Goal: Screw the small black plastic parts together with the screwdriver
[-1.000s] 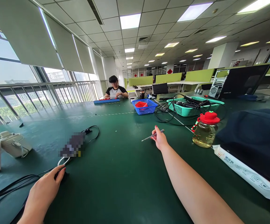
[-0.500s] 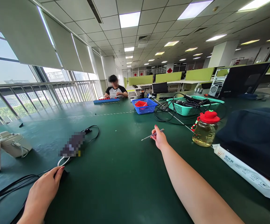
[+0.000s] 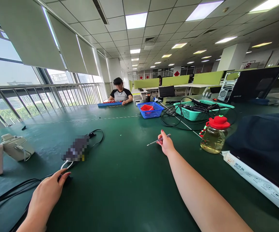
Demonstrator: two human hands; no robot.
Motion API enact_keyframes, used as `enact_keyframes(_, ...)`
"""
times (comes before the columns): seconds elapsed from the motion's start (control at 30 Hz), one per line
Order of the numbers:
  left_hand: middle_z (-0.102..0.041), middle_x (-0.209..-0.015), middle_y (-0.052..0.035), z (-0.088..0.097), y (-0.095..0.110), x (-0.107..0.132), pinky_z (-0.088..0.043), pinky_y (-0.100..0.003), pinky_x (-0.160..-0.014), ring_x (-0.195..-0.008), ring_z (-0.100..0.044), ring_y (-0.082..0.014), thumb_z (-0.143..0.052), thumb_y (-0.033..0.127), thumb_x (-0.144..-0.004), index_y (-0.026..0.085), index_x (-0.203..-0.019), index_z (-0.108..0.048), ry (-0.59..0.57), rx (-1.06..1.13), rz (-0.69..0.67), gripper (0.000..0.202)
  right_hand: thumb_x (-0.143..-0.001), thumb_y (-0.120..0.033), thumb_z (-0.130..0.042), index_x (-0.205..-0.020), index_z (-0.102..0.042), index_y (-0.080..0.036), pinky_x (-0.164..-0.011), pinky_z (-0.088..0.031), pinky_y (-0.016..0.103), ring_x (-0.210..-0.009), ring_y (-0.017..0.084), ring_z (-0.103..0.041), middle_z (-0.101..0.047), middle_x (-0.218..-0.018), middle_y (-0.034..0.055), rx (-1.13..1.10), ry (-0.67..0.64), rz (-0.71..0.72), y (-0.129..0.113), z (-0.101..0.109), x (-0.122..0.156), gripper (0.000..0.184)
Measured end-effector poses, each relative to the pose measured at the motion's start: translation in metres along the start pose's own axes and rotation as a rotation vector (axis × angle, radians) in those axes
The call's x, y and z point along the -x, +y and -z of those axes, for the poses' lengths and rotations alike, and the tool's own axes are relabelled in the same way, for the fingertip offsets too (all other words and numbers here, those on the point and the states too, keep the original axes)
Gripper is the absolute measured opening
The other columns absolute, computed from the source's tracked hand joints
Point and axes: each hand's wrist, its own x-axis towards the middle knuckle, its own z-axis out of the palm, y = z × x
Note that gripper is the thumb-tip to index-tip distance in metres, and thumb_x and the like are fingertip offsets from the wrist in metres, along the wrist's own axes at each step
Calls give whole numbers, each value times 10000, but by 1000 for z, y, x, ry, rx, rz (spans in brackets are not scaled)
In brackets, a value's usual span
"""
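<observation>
My right hand [image 3: 165, 145] is stretched out over the green table [image 3: 120, 193], closed round a slim screwdriver [image 3: 159, 140]. Its thin metal shaft points left, and the handle is partly hidden by my fingers. At the lower left, my left hand [image 3: 48, 192] has bent fingers over something dark, mostly hidden beneath them. A white cable loop [image 3: 67, 164] comes out just beyond my left fingertips, beside a dark, blurred flat device [image 3: 76, 149]. Black cables [image 3: 16, 190] run along the table to the left of this hand.
A cream case [image 3: 18, 148] stands at the left. Farther back are a blue basket [image 3: 151, 112] and a green basket [image 3: 190, 114] of cables. A red-lidded bottle [image 3: 213, 138], dark cloth [image 3: 260, 138] and white package [image 3: 255, 183] lie right. A person [image 3: 120, 93] sits across the table.
The view has shifted slightly. My left thumb and forefinger are a little farther apart. My right hand keeps the screwdriver in much the same place. The other person's raised hand has come down.
</observation>
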Motion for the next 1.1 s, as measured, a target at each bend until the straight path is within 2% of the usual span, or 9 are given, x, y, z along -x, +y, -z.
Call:
enact_keyframes(0.13, -744, -888, -129, 5, 0, 0, -502, -369, -666, -884, -685, -350, -349, 500, -932, 268, -1291, -642, -47, 28, 40, 518, -704, -709, -661, -482, -485, -229, -489, -439, 278, -382, 83, -337, -348, -390, -60, -4, -2, -4, -1, 0, 0, 558)
enact_keyframes(0.27, -743, -824, -117, 5, -1, -3, -493, -354, -629, -808, -690, -336, -323, 490, -935, 248, -1337, -606, -132, 73, 57, 548, -696, -710, -669, -482, -484, -229, -487, -430, 276, -383, 81, -330, -338, -379, -63, -6, 8, -12, 0, 1, 0, 558)
enact_keyframes(0.4, -747, -845, -104, -1, -4, -3, -504, -348, -660, -824, -691, -327, -316, 492, -925, 252, -1361, -582, -83, 88, 19, 565, -712, -715, -651, -493, -477, -234, -478, -422, 280, -380, 89, -334, -334, -370, -64, -7, 14, -13, 1, 2, -2, 556)
enact_keyframes(0.57, -738, -1075, -100, -7, -10, -2, -520, -326, -760, -971, -678, -297, -305, 399, -910, 243, -1383, -559, -22, 146, -57, 560, -714, -707, -659, -493, -480, -233, -477, -429, 281, -383, 90, -344, -340, -388, -58, -5, -3, -3, 2, 1, -1, 553)
enact_keyframes(0.67, -728, -1117, -93, -6, -12, -1, -512, -314, -771, -1003, -665, -291, -320, 376, -894, 249, -1352, -591, -4, 172, -79, 547, -720, -712, -649, -485, -480, -231, -473, -428, 280, -379, 86, -338, -337, -385, -58, -2, 0, -2, 2, 2, 0, 561)
enact_keyframes(0.93, -746, -902, -60, 5, -8, 2, -468, -292, -614, -700, -653, -234, -332, 464, -915, 254, -1332, -608, -46, 279, 76, 542, -702, -735, -657, -483, -492, -235, -494, -447, 284, -400, 91, -345, -348, -391, -53, 8, 10, -18, 1, 3, 1, 570)
enact_keyframes(1.1, -730, -1091, -74, 1, -10, 1, -495, -300, -753, -934, -660, -261, -370, 430, -904, 248, -1272, -657, -17, 293, 14, 502, -692, -733, -667, -472, -493, -231, -487, -435, 284, -399, 88, -334, -353, -387, -50, 1, 13, -17, 1, 3, 1, 575)
